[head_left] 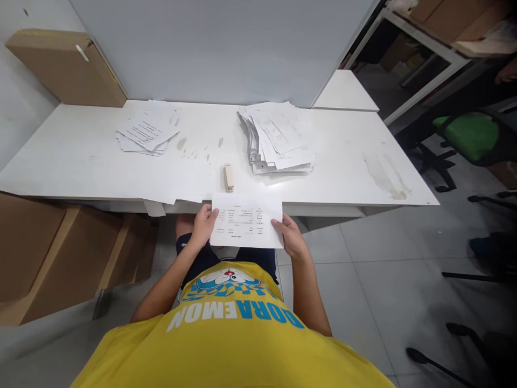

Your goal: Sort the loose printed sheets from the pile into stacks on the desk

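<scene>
Between my two hands, at the desk's front edge, is a printed sheet of paper; whether more sheets lie under it I cannot tell. My left hand pinches its left edge, thumb on top. On the opposite edge, my right hand grips it the same way, fingers underneath and hidden. Just beyond the sheet a cream stapler rests on the desk, touched by neither hand. A thick, uneven pile of papers lies behind it to the right. Farther left sits a smaller stack of printed sheets.
The white desk backs onto a grey panel. A cardboard box stands at its back left corner. Open cardboard boxes fill the space below left. On the right are a green chair and the tiled floor.
</scene>
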Demonstrator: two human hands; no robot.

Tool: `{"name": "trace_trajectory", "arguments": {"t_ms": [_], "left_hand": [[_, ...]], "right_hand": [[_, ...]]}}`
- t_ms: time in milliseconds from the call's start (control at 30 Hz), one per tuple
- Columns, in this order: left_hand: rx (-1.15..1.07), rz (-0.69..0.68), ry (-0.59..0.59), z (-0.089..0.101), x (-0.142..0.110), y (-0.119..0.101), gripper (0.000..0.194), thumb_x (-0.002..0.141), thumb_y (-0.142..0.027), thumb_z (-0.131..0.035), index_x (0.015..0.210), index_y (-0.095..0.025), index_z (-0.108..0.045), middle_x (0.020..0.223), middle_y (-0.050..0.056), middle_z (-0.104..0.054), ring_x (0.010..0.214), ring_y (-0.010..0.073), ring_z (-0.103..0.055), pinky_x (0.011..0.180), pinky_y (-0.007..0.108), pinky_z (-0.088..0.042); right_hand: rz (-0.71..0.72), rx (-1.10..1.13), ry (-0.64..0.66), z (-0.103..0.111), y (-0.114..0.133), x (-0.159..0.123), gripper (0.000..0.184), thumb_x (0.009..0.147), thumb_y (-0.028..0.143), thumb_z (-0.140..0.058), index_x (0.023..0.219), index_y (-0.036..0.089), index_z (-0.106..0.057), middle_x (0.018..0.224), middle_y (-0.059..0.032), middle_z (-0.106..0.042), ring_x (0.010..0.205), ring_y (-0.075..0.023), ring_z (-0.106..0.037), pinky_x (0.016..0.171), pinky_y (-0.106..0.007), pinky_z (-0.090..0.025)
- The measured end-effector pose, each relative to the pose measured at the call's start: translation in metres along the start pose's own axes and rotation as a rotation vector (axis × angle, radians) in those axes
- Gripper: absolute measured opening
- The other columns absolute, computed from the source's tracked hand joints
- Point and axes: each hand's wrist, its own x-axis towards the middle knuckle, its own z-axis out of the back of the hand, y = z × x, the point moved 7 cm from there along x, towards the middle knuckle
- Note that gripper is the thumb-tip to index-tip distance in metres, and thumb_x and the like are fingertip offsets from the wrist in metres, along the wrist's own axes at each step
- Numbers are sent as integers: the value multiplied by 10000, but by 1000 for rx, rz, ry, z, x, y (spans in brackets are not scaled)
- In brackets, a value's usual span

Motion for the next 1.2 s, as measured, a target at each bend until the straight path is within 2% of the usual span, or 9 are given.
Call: {"name": "trace_trajectory", "arguments": {"t_ms": [133, 267, 433, 567, 700, 767, 867, 967, 1200], "left_hand": [[19, 23, -58, -10, 8, 2, 408, 761, -558, -683, 883, -191, -552, 723, 28, -681, 655, 194, -651, 577, 270, -458], [10, 34, -122, -16, 13, 5, 347, 794, -458, -667, 988, -193, -556, 744, 24, -685, 667, 188, -662, 577, 265, -462], [7, 2, -68, -24, 15, -5, 408, 810, -383, -651, 1145, -199, -507, 610, -44, -607, 506, 149, -589, 501, 249, -444], [100, -81, -90, -19, 10, -19, 424, 863, -403, -591, 1212, -189, -480, 651, -41, -610, 503, 134, -577, 525, 257, -468], [515, -413, -187, -12, 5, -49, 349, 908, -368, -548, 1205, -187, -572, 823, 41, -679, 814, 199, -665, 799, 350, -528], [669, -582, -141, -19, 10, -61, 400, 913, -359, -545, 1268, -176, -567, 1135, 118, -682, 1115, 256, -616, 989, 417, -477], [788, -701, 16, -32, 27, -67, 495, 951, -375, -492, 1412, -193, -471, 1496, 127, -474, 1384, 280, -424, 1138, 467, -364], [844, -726, 138, -42, 42, -63, 464, 995, -363, -404, 1427, -208, -470, 1524, 94, -452, 1425, 263, -385, 1166, 483, -340], [897, -807, 154, -41, 49, -51, 516, 930, -83, -327, 1396, -182, -525, 1497, 70, -491, 1426, 232, -399, 1174, 475, -365]], "right_hand": [[9, -73, -50, 17, 7, 11, 541, 642, 453, -797, 1120, 234, -670, 1135, -70, -743, 1050, -320, -683, 870, -455, -557], [17, -153, -72, 29, 19, 24, 537, 620, 433, -789, 1105, 239, -661, 1092, -49, -753, 1030, -312, -686, 864, -448, -552], [19, -223, -47, 37, 35, 35, 503, 632, 428, -773, 1084, 245, -652, 1083, -40, -750, 980, -292, -694, 819, -411, -548], [36, -264, -78, 42, 40, 44, 478, 618, 437, -775, 1038, 238, -659, 1048, -48, -757, 946, -295, -694, 784, -400, -543], [44, -253, -84, 48, 34, 54, 487, 603, 445, -785, 1023, 232, -661, 1016, -54, -761, 915, -292, -697, 792, -415, -543], [53, -243, -85, 52, 31, 59, 492, 596, 447, -794, 1015, 224, -663, 995, -61, -762, 891, -292, -701, 797, -431, -545], [59, -258, -104, 56, 28, 63, 473, 603, 448, -794, 997, 216, -671, 973, -72, -761, 877, -296, -702, 796, -447, -543], [62, -290, -119, 55, 29, 63, 442, 621, 457, -779, 979, 217, -677, 955, -72, -761, 875, -298, -698, 786, -448, -540], [74, -288, -138, 49, 34, 63, 387, 618, 424, -751, 948, 234, -679, 915, -54, -767, 826, -285, -699, 738, -414, -539]]}}
